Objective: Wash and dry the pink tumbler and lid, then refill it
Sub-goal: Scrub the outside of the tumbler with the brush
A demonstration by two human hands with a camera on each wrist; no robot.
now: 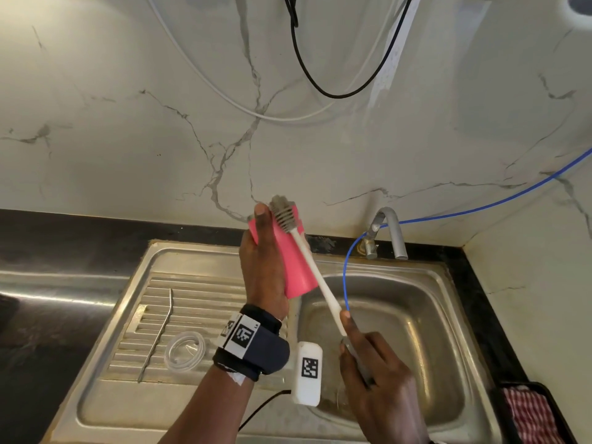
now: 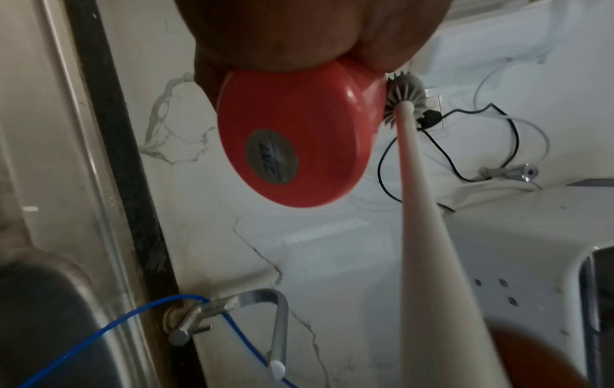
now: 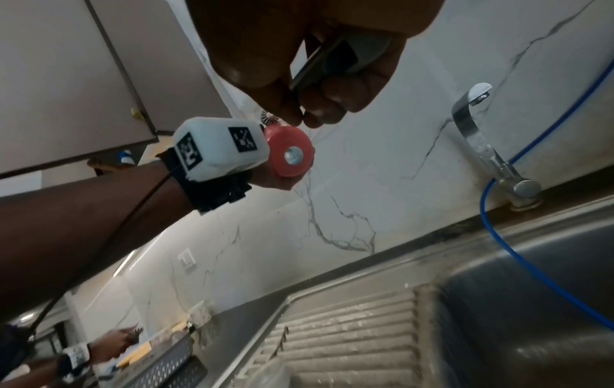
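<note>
Lower left of the head view, 1 metal straw and clear lid lie on the drainboard. At centre, the left hand wraps the pink tumbler. Right of it, the right hand grips the bottle brush, bristles at the tumbler's upper end.

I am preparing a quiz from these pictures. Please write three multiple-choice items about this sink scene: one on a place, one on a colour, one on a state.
1. Where does the lid lie?
A. on the drainboard
B. in the basin
C. on the tumbler

2. What colour is the hose at the tap?
A. green
B. blue
C. yellow

3. What does the left hand hold?
A. nothing
B. the straw
C. the tumbler

Answers:
1 A, the lid lies on the drainboard beside the straw.
2 B, the hose at the tap is blue.
3 C, the left hand grips the tumbler; the right hand works the brush.
</note>
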